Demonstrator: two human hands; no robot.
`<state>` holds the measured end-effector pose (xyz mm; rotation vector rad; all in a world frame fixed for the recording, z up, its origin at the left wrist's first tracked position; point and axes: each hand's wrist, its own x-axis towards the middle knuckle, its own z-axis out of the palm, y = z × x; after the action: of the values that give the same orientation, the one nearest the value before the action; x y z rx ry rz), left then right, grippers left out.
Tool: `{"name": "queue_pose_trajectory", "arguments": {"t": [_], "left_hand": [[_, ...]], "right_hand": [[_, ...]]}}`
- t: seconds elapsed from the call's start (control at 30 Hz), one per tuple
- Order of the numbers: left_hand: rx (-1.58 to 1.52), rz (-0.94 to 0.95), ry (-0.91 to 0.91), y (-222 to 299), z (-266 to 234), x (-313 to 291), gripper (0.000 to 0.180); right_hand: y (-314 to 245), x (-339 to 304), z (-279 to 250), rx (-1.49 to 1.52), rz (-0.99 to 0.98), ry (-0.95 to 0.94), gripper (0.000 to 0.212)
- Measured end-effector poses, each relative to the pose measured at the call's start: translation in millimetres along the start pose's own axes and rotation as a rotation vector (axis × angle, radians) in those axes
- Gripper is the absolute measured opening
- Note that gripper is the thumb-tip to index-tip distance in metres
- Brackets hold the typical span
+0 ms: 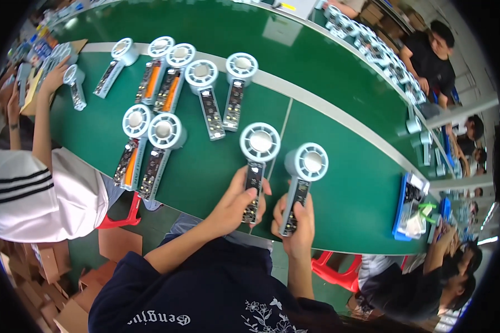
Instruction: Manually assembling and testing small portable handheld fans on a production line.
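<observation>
Left hand: one pale-blue, round-headed plastic device was partly covered at its handle.
Right hand: a second pale-blue, round-headed plastic device was likewise partly covered.
White, black-striped cloth top: its left side was cut off by the edge.
Blue plastic bin: its jumbled contents were too small to be told apart.
Far pale-blue plastic devices: details were blurred.

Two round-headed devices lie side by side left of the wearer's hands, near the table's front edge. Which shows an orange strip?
The left device: an orange strip runs beside its circuit board; the right device shows no orange.
</observation>
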<state>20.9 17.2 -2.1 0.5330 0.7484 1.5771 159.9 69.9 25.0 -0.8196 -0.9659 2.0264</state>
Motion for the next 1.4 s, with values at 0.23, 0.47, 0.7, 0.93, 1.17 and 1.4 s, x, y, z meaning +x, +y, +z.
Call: {"name": "queue_pose_trajectory", "arguments": {"t": [0.23,0.47,0.7,0.93,1.17,1.4], "left_hand": [[-0.001,0.003,0.019,-1,4,2,0.051],[0.071,0.008,0.034,2,7,2,0.052],[0.108,0.007,0.027,0,6,4,0.053],[0.107,-0.002,0.036,1,7,3,0.054],[0.109,-0.003,0.027,2,7,3,0.055],[0.086,-0.011,-0.003,3,5,3,0.051]], "right_hand": [[13,-4,3,0.072,-0.024,0.032,0.033],[15,0,2,0.065,-0.05,-0.026,0.034],[19,0,4,-0.02,-0.091,0.0,0.042],[16,1,5,-0.008,-0.074,-0.009,0.041],[17,1,1,0.052,-0.058,-0.055,0.038],[17,0,0,0.076,-0.055,-0.056,0.037]]}}
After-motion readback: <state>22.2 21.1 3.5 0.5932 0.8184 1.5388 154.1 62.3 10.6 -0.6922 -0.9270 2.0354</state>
